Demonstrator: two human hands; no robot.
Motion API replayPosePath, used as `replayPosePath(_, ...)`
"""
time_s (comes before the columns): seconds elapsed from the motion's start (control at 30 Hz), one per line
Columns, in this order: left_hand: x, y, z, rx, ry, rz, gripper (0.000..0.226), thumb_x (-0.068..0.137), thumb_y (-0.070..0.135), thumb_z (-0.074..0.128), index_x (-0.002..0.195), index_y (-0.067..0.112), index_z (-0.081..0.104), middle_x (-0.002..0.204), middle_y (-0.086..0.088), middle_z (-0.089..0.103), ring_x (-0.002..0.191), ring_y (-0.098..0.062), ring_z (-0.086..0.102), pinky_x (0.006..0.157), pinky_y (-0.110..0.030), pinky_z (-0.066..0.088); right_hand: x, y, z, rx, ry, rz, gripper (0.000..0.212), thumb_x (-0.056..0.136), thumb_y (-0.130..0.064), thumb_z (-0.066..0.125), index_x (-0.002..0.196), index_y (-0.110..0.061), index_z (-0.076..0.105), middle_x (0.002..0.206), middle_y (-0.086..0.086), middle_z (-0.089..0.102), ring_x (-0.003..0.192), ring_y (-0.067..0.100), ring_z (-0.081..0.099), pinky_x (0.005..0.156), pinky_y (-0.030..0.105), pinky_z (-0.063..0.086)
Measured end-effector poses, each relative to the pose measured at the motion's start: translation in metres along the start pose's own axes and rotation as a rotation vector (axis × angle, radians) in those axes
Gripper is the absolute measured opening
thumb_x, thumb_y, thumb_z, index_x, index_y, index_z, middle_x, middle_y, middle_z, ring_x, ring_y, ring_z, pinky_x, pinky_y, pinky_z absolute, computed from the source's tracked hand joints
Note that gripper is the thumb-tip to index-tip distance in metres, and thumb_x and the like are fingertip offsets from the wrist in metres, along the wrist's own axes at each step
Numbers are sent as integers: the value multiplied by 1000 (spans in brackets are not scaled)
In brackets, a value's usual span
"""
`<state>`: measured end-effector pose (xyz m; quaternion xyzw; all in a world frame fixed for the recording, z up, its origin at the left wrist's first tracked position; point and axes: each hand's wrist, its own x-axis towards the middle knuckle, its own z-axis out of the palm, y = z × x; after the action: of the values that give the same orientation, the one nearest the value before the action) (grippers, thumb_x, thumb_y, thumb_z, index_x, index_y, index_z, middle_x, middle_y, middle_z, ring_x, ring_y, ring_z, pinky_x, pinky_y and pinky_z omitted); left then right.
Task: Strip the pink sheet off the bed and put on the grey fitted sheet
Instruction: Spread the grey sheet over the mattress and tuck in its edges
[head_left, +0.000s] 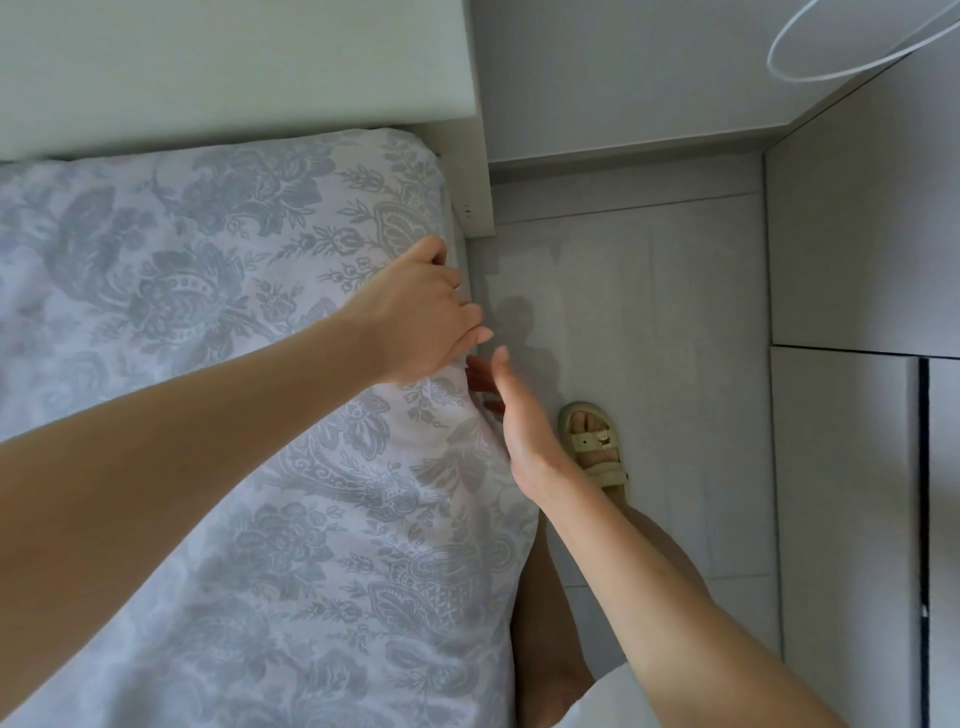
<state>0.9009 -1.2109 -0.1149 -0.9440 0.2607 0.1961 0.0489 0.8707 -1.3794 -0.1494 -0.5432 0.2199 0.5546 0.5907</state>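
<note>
The grey fitted sheet (218, 322), pale with a grey floral print, covers the mattress up to its right edge and the corner by the headboard. My left hand (421, 317) rests on the sheet at the mattress's right edge, its fingers bent loosely over the side. My right hand (514, 415) is just below it, held flat and upright against the side of the mattress with straight fingers; some fingertips are hidden behind the sheet's edge. No pink sheet is in view.
A white headboard (234, 67) runs along the top, with a white bed post (480, 182) at the corner. To the right is a narrow strip of pale floor (649, 312) with my sandalled foot (592, 447), bounded by white cabinet fronts (857, 234).
</note>
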Motion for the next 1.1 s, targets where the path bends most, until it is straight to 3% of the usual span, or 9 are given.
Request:
replayPosePath(0.17, 12, -1, -10, 48, -184, 0, 65, 97, 41, -2, 90, 22, 60, 75, 3, 65, 80, -19, 58, 100, -35, 25, 7, 1, 8, 20, -16, 53, 57, 98, -56, 24, 117, -22, 65, 94, -6, 71, 97, 11, 65, 99, 34, 46)
replayPosePath(0.27, 36, -2, -20, 97, -407, -11, 54, 101, 41, 7, 107, 24, 58, 88, 1, 67, 98, -20, 60, 111, -40, 23, 14, 1, 0, 56, -16, 138, 72, 91, -69, 23, 124, -18, 63, 114, 4, 69, 107, 20, 62, 97, 39, 47)
replayPosePath(0.37, 64, -4, -27, 63, -612, -55, 45, 105, 32, 9, 135, 29, 42, 119, -1, 61, 118, -23, 54, 107, -40, 34, 16, 0, -9, 155, -30, 196, 78, 90, -71, 20, 124, -14, 61, 120, 8, 66, 108, 23, 61, 86, 33, 49)
replayPosePath(0.5, 79, -6, -20, 45, -725, -164, 44, 105, 28, 12, 145, 30, 29, 142, -2, 45, 128, -27, 46, 99, -39, 41, 14, 6, -14, 339, -49, 194, 81, 90, -71, 20, 125, -9, 59, 122, 10, 65, 112, 24, 60, 100, 39, 45)
replayPosePath(0.6, 81, -3, -12, 146, -798, -84, 43, 103, 24, 20, 142, 36, 32, 138, 1, 49, 124, -26, 47, 107, -45, 31, 13, 7, -15, 478, -21, 151, 65, 93, -64, 26, 112, -10, 58, 113, 13, 65, 94, 24, 64, 82, 36, 50)
replayPosePath(0.8, 71, 13, -11, 334, -823, 49, 44, 101, 30, 24, 145, 36, 26, 125, 5, 56, 117, -25, 49, 108, -46, 20, 3, 20, 0, 566, 8, 10, 43, 97, -50, 35, 101, -15, 59, 107, 6, 65, 99, 23, 62, 86, 35, 51)
replayPosePath(0.9, 67, 11, -19, 326, -775, 46, 45, 103, 28, 22, 147, 32, 23, 120, 4, 58, 113, -24, 51, 106, -42, 22, 3, 19, 10, 471, -83, 1, 60, 86, -61, 37, 113, -13, 61, 111, 6, 67, 113, 23, 59, 99, 37, 46)
replayPosePath(1.0, 68, 6, -23, 328, -739, 42, 39, 103, 30, 25, 141, 28, 36, 127, 3, 55, 117, -24, 49, 105, -44, 25, 16, -1, 19, 342, -184, 59, 72, 85, -72, 30, 122, -17, 58, 113, 5, 67, 110, 21, 62, 92, 33, 50)
replayPosePath(1.1, 74, -3, -21, 174, -669, -35, 32, 103, 29, 26, 123, 21, 49, 123, -1, 58, 114, -24, 53, 103, -45, 34, 34, -5, 20, 287, -231, 166, 83, 86, -77, 18, 138, -19, 47, 135, 8, 55, 123, 21, 53, 102, 35, 43)
